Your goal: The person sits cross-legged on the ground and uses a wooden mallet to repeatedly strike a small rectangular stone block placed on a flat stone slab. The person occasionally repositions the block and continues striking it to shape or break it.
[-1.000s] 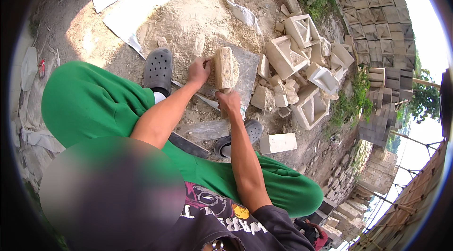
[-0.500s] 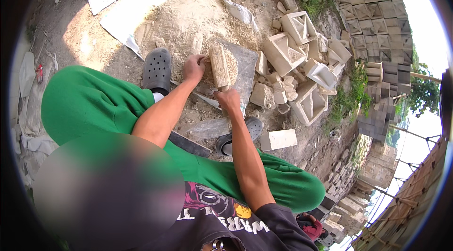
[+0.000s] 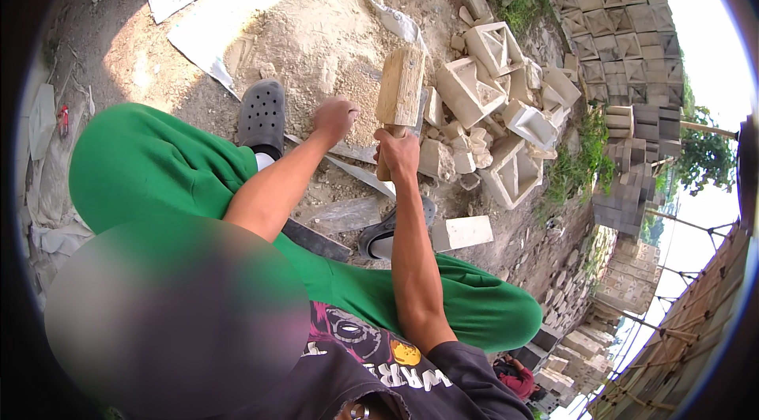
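Observation:
A wooden mallet (image 3: pixel 401 86) with a thick, pale, worn head stands tilted up in front of me. My right hand (image 3: pixel 398 151) is wrapped round its short handle, just below the head. To the left, my left hand (image 3: pixel 335 118) is curled closed over the pale rubble; whatever its fingers hold, if anything, is hidden. Crushed stone bits (image 3: pixel 360 128) lie around and beyond that hand. The mallet's head is raised apart from them and covers part of the ground behind.
Several broken hollow cream blocks (image 3: pixel 474 92) are heaped at the right. A single pale block (image 3: pixel 462 233) lies by my right shoe (image 3: pixel 395 229). A white sheet (image 3: pixel 209 33) spreads at the far left. Stacked blocks (image 3: pixel 621 33) stand farther right, and a person (image 3: pixel 515 378) is at lower right.
The mallet has lifted off the crushed stone and moved up and to the right with my right hand. My left hand has shifted slightly right and curled more tightly.

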Available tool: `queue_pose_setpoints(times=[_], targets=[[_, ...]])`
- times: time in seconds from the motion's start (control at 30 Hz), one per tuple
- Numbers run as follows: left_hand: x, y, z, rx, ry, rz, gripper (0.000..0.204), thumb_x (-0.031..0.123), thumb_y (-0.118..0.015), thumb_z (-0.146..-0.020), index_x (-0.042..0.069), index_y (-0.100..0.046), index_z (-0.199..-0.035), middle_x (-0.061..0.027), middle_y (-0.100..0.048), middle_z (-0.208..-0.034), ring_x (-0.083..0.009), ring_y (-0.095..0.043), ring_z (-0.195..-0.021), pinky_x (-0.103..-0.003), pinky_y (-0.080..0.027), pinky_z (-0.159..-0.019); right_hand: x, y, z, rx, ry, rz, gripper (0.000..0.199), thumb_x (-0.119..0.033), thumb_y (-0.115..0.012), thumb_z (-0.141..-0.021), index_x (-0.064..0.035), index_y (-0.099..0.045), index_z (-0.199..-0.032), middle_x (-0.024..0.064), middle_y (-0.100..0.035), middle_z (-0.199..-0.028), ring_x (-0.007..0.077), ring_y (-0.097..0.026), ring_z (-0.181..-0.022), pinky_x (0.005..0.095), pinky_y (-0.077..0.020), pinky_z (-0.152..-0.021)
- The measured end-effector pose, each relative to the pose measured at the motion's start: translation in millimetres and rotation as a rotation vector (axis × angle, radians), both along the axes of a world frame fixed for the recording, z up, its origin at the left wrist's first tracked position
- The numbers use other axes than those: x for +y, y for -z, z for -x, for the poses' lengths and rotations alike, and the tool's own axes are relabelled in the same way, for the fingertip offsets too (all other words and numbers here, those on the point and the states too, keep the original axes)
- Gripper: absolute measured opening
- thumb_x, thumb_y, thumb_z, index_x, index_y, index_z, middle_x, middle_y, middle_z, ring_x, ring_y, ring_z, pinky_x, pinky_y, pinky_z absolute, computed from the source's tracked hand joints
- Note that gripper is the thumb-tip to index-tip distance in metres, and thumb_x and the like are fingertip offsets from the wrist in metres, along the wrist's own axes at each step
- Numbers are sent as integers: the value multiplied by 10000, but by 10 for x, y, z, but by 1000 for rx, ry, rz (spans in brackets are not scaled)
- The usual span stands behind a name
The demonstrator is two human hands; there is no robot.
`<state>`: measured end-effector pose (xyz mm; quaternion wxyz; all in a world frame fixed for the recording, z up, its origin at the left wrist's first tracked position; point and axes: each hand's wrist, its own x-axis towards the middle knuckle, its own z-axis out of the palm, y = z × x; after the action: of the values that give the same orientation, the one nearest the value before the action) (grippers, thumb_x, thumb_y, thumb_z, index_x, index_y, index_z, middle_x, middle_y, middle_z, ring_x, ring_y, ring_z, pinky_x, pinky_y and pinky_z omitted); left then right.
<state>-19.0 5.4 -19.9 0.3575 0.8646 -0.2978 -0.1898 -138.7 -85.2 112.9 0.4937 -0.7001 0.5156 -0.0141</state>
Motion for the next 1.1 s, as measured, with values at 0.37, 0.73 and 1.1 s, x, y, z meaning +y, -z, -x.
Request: queue_pose_setpoints(times=[0.37,0.73,1.1], targets=[[192,106,-94,35,-312,126,184,214,-614,-917,104,-728,-1010,-121,-672,-1018,-331,-641,-974,-438,-512,-841,223,666,211,226,-62,-130,361,-254,-719,-722,96,-679,-797,122,-653,-607,243,-669,-538,371,-527,-523],[377,424,6,60,-353,130,215,226,-615,-925,82,-729,-1037,-148,-697,-1016,-335,-666,-949,-430,-516,-838,160,595,217,144,-228,68,358,-308,-732,-711,46,-701,-755,149,-681,-638,257,-710,-630,384,-546,-601],[457,524,29,-16,-295,148,295,250,-610,-922,31,-716,-1090,-197,-715,-1008,-348,-687,-960,-422,-526,-844,241,418,173,32,-140,102,366,-317,-740,-714,39,-706,-795,140,-687,-661,228,-675,-580,372,-538,-578]])
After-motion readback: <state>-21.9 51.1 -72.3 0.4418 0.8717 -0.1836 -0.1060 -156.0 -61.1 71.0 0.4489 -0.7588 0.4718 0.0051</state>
